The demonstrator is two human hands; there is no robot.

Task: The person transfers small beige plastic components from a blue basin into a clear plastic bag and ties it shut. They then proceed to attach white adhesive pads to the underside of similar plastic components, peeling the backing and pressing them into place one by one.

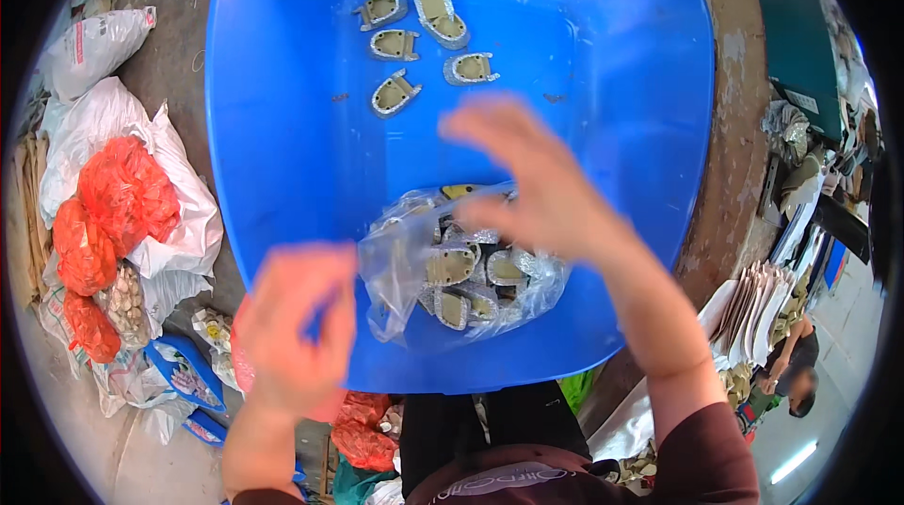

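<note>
So, nearest the tub's near rim there's the left hand (287, 331), all blur: fingers loosely curled, can't tell if they've got any plastic. Just inside that rim of the blue tub (292, 147) sits a clear bag (386, 288) stuffed with silver-edged, U-shaped pieces. The right hand (546, 190) is over the bag, fingers spread wide, apparently holding nothing. More loose pieces (394, 45) lie toward the tub's far end.

Risk imo: the bag's floppy mouth could snag a finger and spill stuff, or pieces could scuff each other.

Writing: pale lettering on the maroon shirt (527, 477) below the tub's near rim, and print on a white sack (104, 48) left of its far end, too small to make out.
</note>
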